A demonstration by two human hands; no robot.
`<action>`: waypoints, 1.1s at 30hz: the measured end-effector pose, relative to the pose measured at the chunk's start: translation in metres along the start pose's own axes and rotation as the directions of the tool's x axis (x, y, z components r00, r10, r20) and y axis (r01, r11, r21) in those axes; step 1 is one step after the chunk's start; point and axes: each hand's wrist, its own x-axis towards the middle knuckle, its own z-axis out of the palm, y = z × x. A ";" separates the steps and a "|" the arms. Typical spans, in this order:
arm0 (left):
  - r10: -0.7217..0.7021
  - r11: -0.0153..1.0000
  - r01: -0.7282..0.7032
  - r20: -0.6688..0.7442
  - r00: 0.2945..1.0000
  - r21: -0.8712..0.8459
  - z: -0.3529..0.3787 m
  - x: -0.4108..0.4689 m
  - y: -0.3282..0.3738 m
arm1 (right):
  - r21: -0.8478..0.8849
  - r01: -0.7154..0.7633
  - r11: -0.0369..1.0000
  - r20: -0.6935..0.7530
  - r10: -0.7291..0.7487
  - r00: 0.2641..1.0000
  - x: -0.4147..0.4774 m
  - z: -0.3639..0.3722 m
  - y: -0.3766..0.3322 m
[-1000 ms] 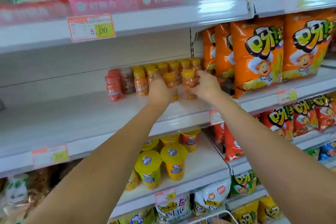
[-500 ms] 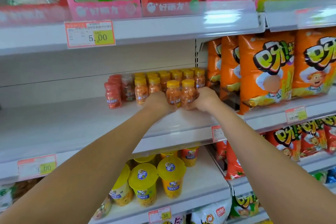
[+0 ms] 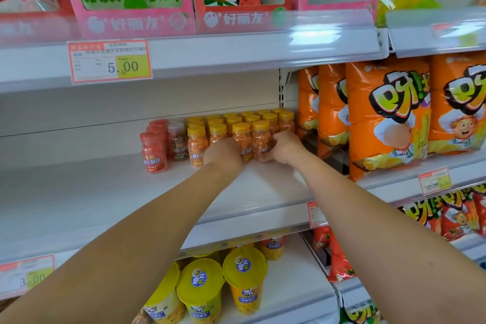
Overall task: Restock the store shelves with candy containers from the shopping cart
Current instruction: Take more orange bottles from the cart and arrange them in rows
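Far left on the white metal shelf (image 3: 79, 192) stand a few small red-capped clear plastic candy bottles (image 3: 153, 152), then a block of yellow-capped clear plastic bottles of orange candy (image 3: 260, 139). The left hand (image 3: 223, 154) has its fingers curled round one front-row bottle, and the right hand (image 3: 285, 148) grips its neighbour, both on the shelf. Big orange foil snack bags (image 3: 389, 118) sit just right.

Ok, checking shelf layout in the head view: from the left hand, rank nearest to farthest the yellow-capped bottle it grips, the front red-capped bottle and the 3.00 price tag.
1. yellow-capped bottle, gripped in the left hand, middle of the shelf.
2. red-capped bottle, to its left, same shelf.
3. 3.00 price tag, far left, on that shelf's front edge.
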 end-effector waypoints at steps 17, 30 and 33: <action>-0.055 0.993 0.053 -0.015 0.998 -0.110 0.009 0.002 -0.003 | 0.161 0.094 0.983 -0.075 -0.083 0.994 0.008 0.015 0.007; 0.125 0.788 -0.279 -0.301 0.945 -0.549 -0.030 -0.118 -0.017 | 0.189 0.272 0.943 -0.309 -0.206 0.928 -0.110 -0.029 -0.005; 0.169 0.668 -0.406 -0.405 0.899 -0.623 -0.018 -0.193 -0.026 | 0.242 0.311 0.919 -0.282 -0.240 0.929 -0.178 -0.018 0.005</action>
